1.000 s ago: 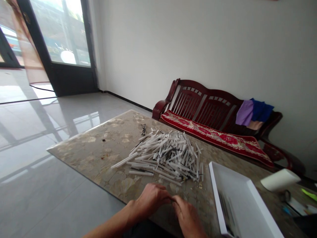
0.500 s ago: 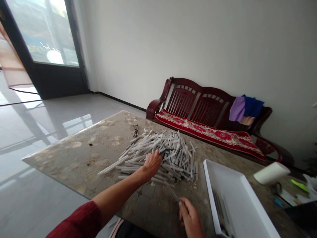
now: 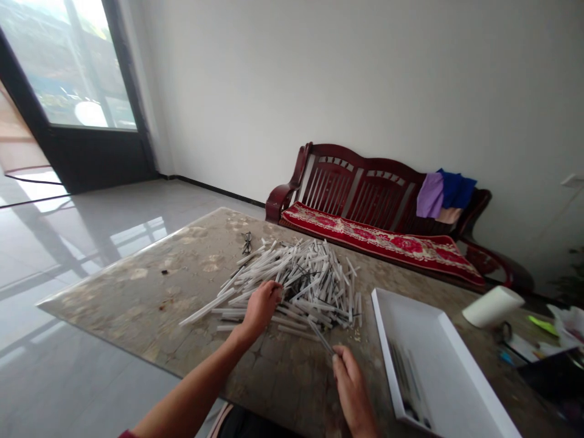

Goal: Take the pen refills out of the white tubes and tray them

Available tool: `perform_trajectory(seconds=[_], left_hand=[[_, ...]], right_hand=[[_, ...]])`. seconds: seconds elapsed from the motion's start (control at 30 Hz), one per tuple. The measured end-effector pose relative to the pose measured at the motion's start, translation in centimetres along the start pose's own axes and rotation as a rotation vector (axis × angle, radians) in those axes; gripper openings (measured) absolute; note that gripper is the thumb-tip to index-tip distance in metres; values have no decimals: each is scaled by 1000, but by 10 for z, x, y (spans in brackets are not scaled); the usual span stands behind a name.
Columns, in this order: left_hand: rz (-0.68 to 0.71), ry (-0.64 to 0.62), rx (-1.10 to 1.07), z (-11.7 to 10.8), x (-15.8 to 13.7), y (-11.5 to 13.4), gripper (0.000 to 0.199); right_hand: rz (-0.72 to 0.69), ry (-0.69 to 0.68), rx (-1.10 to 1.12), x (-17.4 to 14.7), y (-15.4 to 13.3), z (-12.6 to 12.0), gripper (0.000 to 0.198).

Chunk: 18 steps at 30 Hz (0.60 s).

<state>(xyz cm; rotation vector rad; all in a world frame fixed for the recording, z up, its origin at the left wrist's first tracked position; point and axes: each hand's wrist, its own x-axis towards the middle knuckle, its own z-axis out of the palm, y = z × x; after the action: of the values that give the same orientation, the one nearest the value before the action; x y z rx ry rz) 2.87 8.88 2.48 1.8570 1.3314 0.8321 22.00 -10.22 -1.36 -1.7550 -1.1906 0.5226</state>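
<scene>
Left hand (image 3: 261, 304) is reaching into the near edge of the white tube pile (image 3: 296, 283) mid-desk (image 3: 137, 292), fingers curling around one. Better to be pulling a loose top tube than digging under. Right hand (image 3: 349, 386) is pinching a thin dark rod (image 3: 322, 338) shut-tight, angled toward the pile, beside the white tray (image 3: 438, 365).

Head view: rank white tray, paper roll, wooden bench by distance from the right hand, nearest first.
From the right hand, which holds a thin dark rod:
1. White tray, just to its right on the table.
2. Paper roll, lying farther right, past the tray.
3. Wooden bench, off the table, against the back wall.
</scene>
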Motion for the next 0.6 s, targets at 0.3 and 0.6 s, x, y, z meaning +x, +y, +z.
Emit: perform_trajectory(seconds=[0.3,0.6], left_hand=[[-257,-87,-683,7,-45,-7,45],[-312,-194,-944,-9,-60,9,40]], right_hand=[[-134,-48,-159,16,-46,0,32],[-324,-59,-284,16,-54,-9,27]])
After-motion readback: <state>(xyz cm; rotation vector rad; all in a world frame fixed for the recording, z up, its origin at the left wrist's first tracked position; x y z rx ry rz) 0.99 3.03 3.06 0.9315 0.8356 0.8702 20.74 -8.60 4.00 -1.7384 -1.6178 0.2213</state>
